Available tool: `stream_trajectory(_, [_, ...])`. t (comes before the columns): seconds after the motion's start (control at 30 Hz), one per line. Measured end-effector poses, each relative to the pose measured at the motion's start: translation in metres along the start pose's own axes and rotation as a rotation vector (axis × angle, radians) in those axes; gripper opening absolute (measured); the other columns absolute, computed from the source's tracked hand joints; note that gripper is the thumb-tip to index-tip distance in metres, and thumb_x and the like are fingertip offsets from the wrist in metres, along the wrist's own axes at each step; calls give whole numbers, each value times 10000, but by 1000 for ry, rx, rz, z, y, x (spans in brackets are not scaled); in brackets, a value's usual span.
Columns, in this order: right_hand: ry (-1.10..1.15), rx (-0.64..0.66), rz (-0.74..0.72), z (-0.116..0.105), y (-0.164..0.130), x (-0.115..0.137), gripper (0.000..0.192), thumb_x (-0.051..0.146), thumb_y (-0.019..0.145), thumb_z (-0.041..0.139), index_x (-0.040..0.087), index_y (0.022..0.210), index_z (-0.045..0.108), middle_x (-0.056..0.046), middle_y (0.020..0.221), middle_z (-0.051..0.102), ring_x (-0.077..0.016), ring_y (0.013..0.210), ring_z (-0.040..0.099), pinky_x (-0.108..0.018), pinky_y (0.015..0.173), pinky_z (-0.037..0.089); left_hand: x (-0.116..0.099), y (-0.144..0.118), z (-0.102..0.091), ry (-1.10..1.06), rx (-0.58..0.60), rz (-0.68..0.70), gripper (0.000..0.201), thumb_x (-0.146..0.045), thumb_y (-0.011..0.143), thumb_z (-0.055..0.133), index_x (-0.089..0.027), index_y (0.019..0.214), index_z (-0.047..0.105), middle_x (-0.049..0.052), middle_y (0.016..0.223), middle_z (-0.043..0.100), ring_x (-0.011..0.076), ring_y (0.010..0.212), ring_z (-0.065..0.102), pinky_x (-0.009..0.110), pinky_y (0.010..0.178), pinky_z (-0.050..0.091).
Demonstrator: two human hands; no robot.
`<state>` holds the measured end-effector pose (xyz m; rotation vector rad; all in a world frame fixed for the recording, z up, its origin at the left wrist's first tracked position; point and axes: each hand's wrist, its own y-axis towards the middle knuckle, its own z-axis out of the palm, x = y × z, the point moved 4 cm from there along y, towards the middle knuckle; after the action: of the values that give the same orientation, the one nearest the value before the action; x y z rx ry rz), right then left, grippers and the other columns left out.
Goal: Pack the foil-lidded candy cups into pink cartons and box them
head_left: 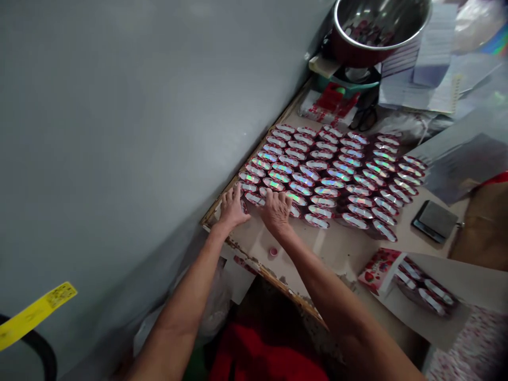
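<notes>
Rows of small dark-red packets with shiny oval ends (pixel 319 166) stand close together on the worktable (pixel 313 243). At the near left corner of these rows is my left hand (pixel 231 209). Its fingers curl over the side of an end packet, and the thumb reaches inward along the front. My right hand (pixel 277 208) lies just to the right, its bent fingers pressed around packets in the front row. Fingertips of both hands are partly hidden among the packets. A tiny pink round cap (pixel 273 252) sits on the table in front of my hands.
A printed box (pixel 381 270) holding several packets lies open at right, near a small digital scale (pixel 434 220). Behind the rows stand a steel bowl (pixel 381 50) with pieces inside and papers (pixel 420 90). A grey wall (pixel 138 106) borders the left; the table edge is worn.
</notes>
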<state>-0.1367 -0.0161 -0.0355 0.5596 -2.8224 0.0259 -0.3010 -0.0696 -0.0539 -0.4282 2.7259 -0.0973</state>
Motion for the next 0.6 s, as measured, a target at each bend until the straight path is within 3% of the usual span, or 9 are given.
stream_trajectory(0.1, [21,5,37,6,3,15,492,367,922,704,120,1338,612,-167,1158,681,-329,1122,519,-467,1081,301,8,-10,-1,-8,-41,145,1132,-218,725,788,-135,1679,185,252,1674,357,413,1557,362,569,1275,333])
stream_trajectory(0.23, [41,39,69,19,13,28,667,444,961,677,106,1504,489,-198,1272,638,-325,1102,537,-459,1034,345,23,-16,-2,-10,-75,299,989,-167,842,673,-133,1680,148,230,1707,319,351,1582,349,503,1272,368])
stream_trajectory(0.4, [45,96,68,30,24,32,634,412,985,645,120,1519,466,-201,1350,607,-320,1161,541,-440,980,400,31,-1,-8,71,-42,194,859,-296,793,806,-86,1520,399,246,1463,569,384,1359,557,513,1152,486])
stream_trajectory(0.53, [102,152,64,19,1,24,683,462,952,687,87,1481,472,-182,1315,623,-303,1136,553,-441,979,453,28,-5,-11,143,-43,122,802,-515,787,775,-143,1433,479,216,1361,610,436,1288,581,628,1101,489])
stream_trajectory(0.6, [94,168,71,18,-17,18,562,413,979,655,114,1430,505,-132,1289,635,-278,1134,555,-437,986,471,28,-11,-4,64,-44,180,787,-629,809,681,-247,1459,458,181,1392,581,473,1365,520,710,1130,426])
